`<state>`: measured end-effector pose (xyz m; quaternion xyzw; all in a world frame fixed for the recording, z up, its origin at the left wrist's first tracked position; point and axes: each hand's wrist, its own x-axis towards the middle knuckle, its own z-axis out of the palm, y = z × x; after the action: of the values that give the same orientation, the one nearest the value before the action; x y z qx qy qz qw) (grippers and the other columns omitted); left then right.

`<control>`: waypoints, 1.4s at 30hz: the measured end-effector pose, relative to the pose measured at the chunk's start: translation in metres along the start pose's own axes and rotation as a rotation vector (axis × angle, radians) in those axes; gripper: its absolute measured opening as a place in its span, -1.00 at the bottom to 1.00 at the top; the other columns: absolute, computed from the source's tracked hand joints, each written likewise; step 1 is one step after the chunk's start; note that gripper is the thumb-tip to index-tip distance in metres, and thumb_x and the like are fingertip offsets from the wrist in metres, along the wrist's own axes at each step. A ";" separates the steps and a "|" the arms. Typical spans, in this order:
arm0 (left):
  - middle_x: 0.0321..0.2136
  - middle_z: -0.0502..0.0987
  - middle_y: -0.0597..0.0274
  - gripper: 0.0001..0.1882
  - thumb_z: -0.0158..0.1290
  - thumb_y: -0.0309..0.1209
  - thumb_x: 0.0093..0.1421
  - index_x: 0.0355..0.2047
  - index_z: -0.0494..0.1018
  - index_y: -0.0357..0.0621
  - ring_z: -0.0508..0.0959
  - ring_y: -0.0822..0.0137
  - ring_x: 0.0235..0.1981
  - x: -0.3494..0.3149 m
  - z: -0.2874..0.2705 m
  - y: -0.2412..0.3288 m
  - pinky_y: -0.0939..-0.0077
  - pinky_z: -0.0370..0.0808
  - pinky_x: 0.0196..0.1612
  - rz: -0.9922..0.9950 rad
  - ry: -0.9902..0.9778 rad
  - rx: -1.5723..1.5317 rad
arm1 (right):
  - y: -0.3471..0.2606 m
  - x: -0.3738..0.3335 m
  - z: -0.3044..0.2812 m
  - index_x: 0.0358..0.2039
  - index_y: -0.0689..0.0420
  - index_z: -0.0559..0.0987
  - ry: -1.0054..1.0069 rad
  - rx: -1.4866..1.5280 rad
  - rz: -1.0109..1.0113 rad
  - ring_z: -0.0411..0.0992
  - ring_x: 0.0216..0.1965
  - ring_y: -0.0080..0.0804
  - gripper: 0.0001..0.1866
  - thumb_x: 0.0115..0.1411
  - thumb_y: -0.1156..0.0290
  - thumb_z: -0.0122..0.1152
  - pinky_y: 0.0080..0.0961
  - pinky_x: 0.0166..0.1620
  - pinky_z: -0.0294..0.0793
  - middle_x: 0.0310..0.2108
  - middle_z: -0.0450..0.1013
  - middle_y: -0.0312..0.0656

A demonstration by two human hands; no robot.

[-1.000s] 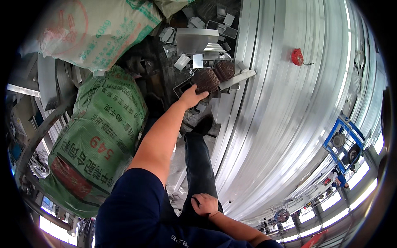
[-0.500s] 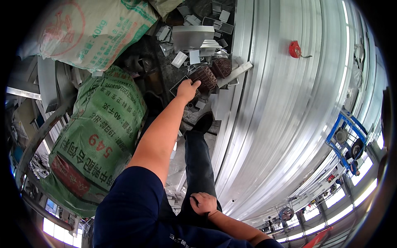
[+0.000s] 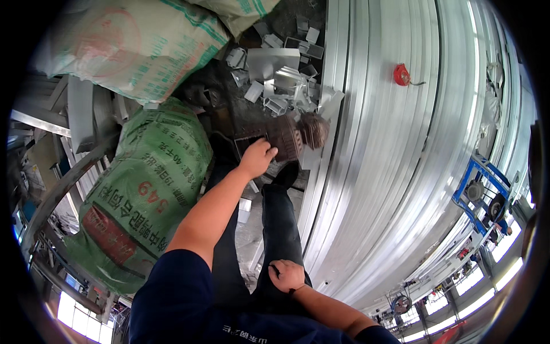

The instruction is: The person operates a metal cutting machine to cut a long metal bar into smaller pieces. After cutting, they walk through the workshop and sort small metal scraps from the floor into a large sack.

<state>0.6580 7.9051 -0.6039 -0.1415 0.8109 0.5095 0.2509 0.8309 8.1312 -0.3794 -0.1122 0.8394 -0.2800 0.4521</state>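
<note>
Beside the long silvery profiles (image 3: 384, 149), near the dark shoe (image 3: 286, 174), here's the brown moulded piece (image 3: 281, 135), and the left hand (image 3: 256, 157) has it: fingers curled over the near wall by its open end, thumb outside, fingertips hidden. The right hand (image 3: 288, 277) lies loosely curled on the trouser leg (image 3: 281, 223), nothing visible in it. This looks stiff, hollow, probably metal, moderately heavy; the knobbed end likely drags downward. Ribs should resist slipping, the rim could bite; the ribbed collar looks the steadier hold.
</note>
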 end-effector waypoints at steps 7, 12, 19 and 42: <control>-0.38 0.40 -0.10 -0.67 0.00 -0.24 0.24 -0.46 0.41 -0.31 0.42 -0.12 -0.29 -0.119 -0.097 0.083 0.15 0.36 -0.21 0.045 -0.031 -0.089 | -0.028 0.006 -0.022 -0.43 0.05 0.56 -0.106 -0.130 0.057 0.52 -0.36 -0.13 -0.78 0.10 0.18 0.11 -0.20 -0.32 0.50 -0.41 0.53 -0.15; -0.42 0.38 -0.07 -0.65 0.00 -0.23 0.26 -0.47 0.39 -0.32 0.42 -0.08 -0.33 -0.195 -0.208 0.171 0.15 0.36 -0.25 0.001 0.057 -0.078 | -0.025 0.013 -0.017 -0.19 -0.02 0.58 -0.279 -0.155 0.192 0.50 -0.16 -0.08 -0.62 0.10 0.02 0.11 -0.21 -0.10 0.48 -0.25 0.55 -0.07; -0.18 0.49 0.25 -0.80 0.03 -0.43 0.27 -0.18 0.43 -0.31 0.44 0.42 -0.16 -0.286 -0.399 0.250 0.39 0.40 -0.10 0.000 0.321 -0.492 | -0.042 0.033 -0.090 -0.16 0.12 0.60 -0.094 0.015 0.407 0.51 -0.12 -0.09 -0.50 0.00 0.02 0.20 -0.29 0.00 0.46 -0.24 0.56 0.00; -0.23 0.52 0.14 -0.78 -0.07 -0.35 0.32 -0.10 0.37 -0.21 0.54 0.13 -0.23 -0.165 -0.707 0.438 0.20 0.50 -0.09 0.235 0.432 -1.133 | -0.583 0.258 -0.389 -0.33 0.08 0.63 0.472 -0.737 -0.619 0.52 -0.23 -0.03 -0.79 0.10 0.42 0.03 -0.18 -0.18 0.50 -0.35 0.55 0.00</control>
<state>0.3973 7.4600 0.0687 -0.2625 0.4571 0.8449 -0.0911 0.3275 7.6836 -0.0563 -0.4397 0.8886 -0.1045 0.0782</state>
